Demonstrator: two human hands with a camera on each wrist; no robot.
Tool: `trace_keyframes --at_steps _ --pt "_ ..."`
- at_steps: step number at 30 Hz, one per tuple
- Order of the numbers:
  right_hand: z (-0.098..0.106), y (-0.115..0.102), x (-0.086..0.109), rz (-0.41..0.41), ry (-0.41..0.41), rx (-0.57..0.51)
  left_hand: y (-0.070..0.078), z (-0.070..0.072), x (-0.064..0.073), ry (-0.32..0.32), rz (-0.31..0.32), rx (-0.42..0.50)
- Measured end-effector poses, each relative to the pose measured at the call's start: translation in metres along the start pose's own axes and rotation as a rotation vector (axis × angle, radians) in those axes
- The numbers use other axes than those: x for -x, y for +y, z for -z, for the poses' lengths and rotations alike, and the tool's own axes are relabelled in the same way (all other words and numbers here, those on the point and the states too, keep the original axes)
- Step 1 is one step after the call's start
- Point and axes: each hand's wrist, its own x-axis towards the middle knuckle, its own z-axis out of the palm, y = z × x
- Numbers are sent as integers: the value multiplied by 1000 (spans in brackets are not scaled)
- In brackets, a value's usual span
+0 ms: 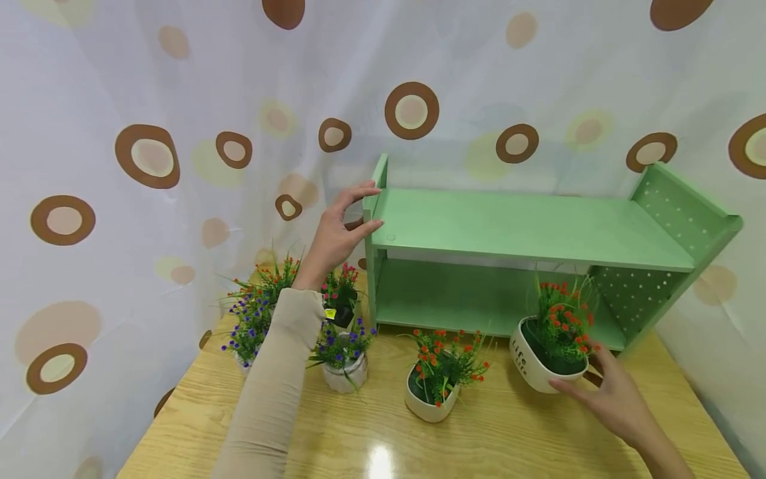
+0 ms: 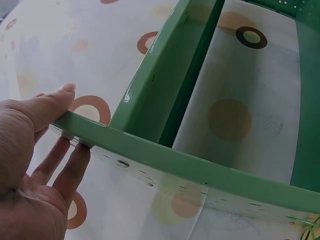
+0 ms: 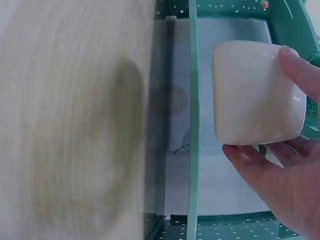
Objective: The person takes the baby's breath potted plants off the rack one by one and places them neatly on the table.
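My left hand (image 1: 336, 233) pinches the upper edge of the left side panel of a green two-tier shelf (image 1: 526, 226). In the left wrist view, the thumb lies on one face of that panel (image 2: 150, 147) and the fingers on the other. My right hand (image 1: 619, 399) grips a white flower pot (image 1: 538, 366) with lettering and orange-red flowers, in front of the shelf's lower right part. Raised off the table, the pot shows its plain base (image 3: 260, 95) in the right wrist view, with thumb and fingers on opposite sides.
A second white pot of orange-red flowers (image 1: 433, 392) stands on the wooden table (image 1: 371, 426) before the shelf. Left of the shelf are a purple-flowered pot (image 1: 345, 371), a pink-flowered pot (image 1: 341, 303) and more flowers partly behind my left sleeve. A patterned curtain (image 1: 179, 100) hangs behind.
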Motion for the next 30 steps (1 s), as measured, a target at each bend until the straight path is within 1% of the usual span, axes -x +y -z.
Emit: trace_keyframes --at_steps 4,9,12,16,21,30 --pt "-5 -1 10 -3 -6 -27 1 2 0 6 5 -6" --pt "-11 1 21 14 -1 -41 3 2 0 8 6 -3" --pt "-15 3 27 11 6 -3 3 2 0 7 -1 -3" --pt "-16 8 31 -19 -34 41 3 1 1 4 -6 -2" --pt "-18 15 34 -46 -94 17 3 1 2 8 -5 -1" --pt "-20 21 36 -71 -143 -5 3 0 1 1 -6 5"
